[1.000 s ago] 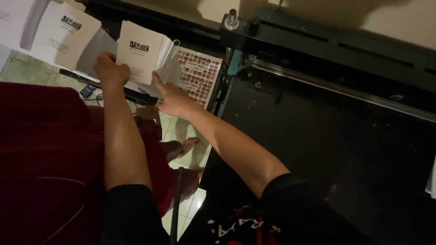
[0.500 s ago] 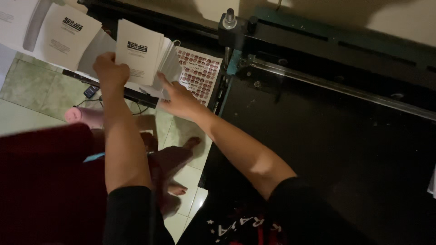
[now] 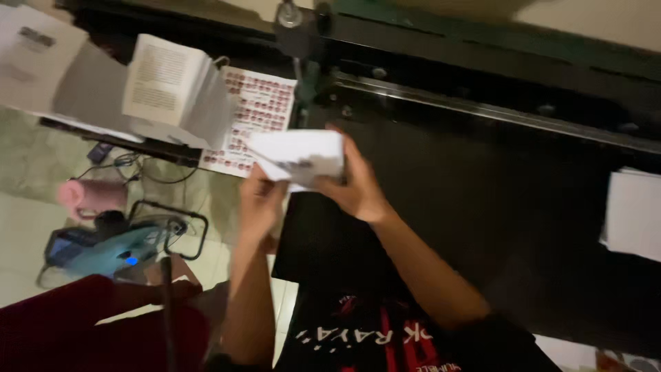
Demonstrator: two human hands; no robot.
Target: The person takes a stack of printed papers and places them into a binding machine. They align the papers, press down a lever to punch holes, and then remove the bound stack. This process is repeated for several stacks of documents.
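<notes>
Two hands at work: both are closing on one small white stack of sheets [image 3: 297, 155], holding it in the air at the left edge of the black machine bed [image 3: 482, 207].
Far left: a pink roll [image 3: 86, 194] and a blue device [image 3: 110, 251] are sitting on the tiled floor, with a dark cable looping beside them.
Upper left: a taller pile of printed booklets [image 3: 169, 86] is leaning on a ledge, and a sheet of small red stickers [image 3: 255, 114] is lying just beside it.
Left hand [image 3: 260, 200]: it is gripping the stack from below, fingers curling up under the near edge.
Right hand [image 3: 358, 186]: it is clamping the stack's right side, thumb on top, fingers wrapping underneath.
Handling tip: the picture is blurring, so edge alignment is hard to judge; keeping both grips firm and the sheets squared looks like the way to stop them fanning.
Behind the hands: a metal rail [image 3: 496, 114] is running across the bed.
Far right: another white paper pile [image 3: 633, 213] is resting on the bed, well apart from the hands.
</notes>
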